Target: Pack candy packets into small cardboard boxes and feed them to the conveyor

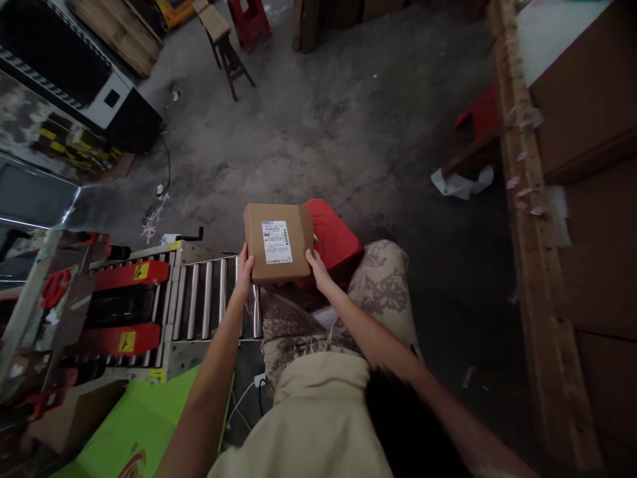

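A brown cardboard box (303,239) with a printed white label (277,241) is held in front of me, above my lap. My left hand (244,269) grips its lower left side, and my right hand (318,267) grips its lower right corner. The fingers of both hands are partly hidden behind the box. Just behind and to the right of it is a red plastic stool (331,232), partly covered by the box. To the left, metal conveyor rollers (206,299) run close beside my left hand.
A carton sealing machine with red belt guides (132,274) stands left, above a bright green box (144,418). Large cartons (592,265) and a wooden beam (542,265) line the right. A wooden stool (223,40) stands on the concrete floor (328,119); a cable (168,162) lies left.
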### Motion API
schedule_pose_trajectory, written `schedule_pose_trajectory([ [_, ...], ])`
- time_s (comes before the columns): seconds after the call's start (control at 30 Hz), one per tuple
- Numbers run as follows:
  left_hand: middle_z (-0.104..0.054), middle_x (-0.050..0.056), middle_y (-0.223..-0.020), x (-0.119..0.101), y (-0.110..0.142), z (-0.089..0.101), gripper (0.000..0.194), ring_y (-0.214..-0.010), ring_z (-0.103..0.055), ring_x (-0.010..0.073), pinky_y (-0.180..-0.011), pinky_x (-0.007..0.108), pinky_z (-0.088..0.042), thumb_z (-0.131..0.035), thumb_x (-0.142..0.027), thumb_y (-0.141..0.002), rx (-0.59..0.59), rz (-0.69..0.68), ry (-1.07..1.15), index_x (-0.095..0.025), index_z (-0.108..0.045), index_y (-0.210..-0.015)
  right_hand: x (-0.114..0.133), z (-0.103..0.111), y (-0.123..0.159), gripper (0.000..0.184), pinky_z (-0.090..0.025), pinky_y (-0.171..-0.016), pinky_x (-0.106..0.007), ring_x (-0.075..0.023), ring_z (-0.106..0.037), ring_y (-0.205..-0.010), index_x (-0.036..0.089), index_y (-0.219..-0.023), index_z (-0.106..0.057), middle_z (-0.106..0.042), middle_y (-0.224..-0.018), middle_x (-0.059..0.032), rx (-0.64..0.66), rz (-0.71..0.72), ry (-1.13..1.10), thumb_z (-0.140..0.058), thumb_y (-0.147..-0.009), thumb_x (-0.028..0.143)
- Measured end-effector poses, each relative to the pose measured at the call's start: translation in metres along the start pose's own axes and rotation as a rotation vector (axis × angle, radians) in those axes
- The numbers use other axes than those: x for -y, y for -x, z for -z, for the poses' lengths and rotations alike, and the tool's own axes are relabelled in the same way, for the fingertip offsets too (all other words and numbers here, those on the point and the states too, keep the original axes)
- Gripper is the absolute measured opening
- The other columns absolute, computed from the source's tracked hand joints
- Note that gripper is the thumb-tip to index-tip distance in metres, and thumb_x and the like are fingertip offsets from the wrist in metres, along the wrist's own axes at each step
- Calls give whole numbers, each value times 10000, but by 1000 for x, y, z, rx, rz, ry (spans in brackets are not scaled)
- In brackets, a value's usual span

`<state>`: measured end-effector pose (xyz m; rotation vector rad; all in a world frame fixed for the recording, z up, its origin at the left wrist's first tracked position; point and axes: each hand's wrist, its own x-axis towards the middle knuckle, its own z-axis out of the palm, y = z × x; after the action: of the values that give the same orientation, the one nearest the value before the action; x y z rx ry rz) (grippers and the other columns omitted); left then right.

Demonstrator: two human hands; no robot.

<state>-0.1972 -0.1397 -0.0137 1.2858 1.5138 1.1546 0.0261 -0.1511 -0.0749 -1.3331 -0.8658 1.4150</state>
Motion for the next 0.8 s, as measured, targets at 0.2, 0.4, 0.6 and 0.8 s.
schedule_pose_trajectory([
  [0.2, -488, 95, -1481, -1, 24, -1, 803, -1337, -494, 271, -1063, 375, -465, -590, -634, -763, -68, 151, 311, -209, -431, -1426, 22, -2, 2, 610, -464, -1022, -406, -246, -574, -1203, 229, -1291, -556, -618, -1317, -79, 1, 48, 83, -544, -824, 620],
  [0.4, -575, 138, -1389, -11, 44, -43, 729, -1256, -566, 309, -1000, 416, -500, -502, -622, -812, -107, 255, 584, -150, -507, -1367, 111, 28, 28, 773, -389, -1022, -571, -378, -499, -1241, 214, -1379, -485, -535, -1359, -167, -109, 187, 555, -626, -749, 639],
  [0.6, -633, 157, -1293, -2, 46, -122, 589, -1265, -551, 297, -1044, 408, -456, -507, -580, -862, 28, 379, 423, -132, -602, -1234, 173, 34, 52, 801, -322, -991, -573, -433, -479, -1175, 197, -1442, -415, -324, -1539, -184, -111, 553, 1241, -671, -761, 532],
  [0.8, -418, 199, -1490, -49, 7, -78, 691, -1421, -343, 268, -1189, 441, -237, -570, -509, -870, -241, -215, -320, -117, -408, -1415, 147, 30, 44, 774, -321, -994, -520, -399, -494, -1141, 144, -1427, -430, -190, -1599, -191, 17, 586, 1423, -686, -778, 479],
])
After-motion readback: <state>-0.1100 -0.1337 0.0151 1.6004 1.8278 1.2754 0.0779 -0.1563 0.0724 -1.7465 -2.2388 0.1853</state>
